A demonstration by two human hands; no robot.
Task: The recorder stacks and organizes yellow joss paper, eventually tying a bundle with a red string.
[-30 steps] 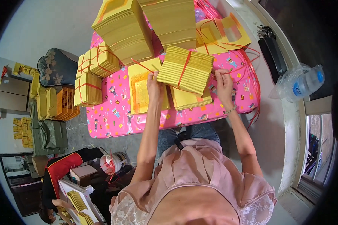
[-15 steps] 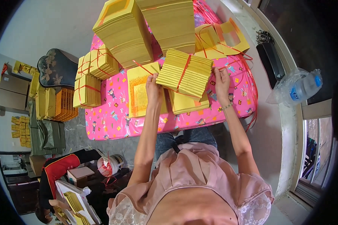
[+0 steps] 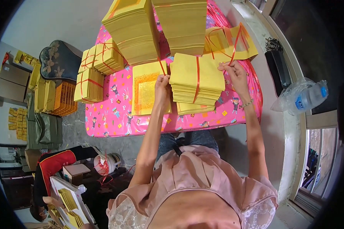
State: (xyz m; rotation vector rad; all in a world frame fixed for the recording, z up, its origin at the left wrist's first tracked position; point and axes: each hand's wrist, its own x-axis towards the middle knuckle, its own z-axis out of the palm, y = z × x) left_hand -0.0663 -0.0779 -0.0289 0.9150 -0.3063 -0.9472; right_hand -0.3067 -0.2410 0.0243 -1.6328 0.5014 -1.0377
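Two hands, left (image 3: 162,84) and right (image 3: 233,72), pinch red ribbon (image 3: 197,78) ends across a yellow paper stack (image 3: 197,82) at frame centre, mid-tying; knotting likely follows.

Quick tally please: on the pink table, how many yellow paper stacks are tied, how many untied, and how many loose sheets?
Yellow paper bundles tied with red string: 3
Tall untied yellow paper stacks: 2
Loose yellow sheet with gold square: 1
Total: 6

ahead of fingers: two tall yellow paper stacks (image 3: 135,30) block reach
between hands: banded yellow bundle (image 3: 197,80) fills gap
left of left hand (image 3: 162,86): open pink tablecloth (image 3: 111,110), then tied bundles (image 3: 90,84)
right of right hand (image 3: 235,74): narrow cloth strip, free
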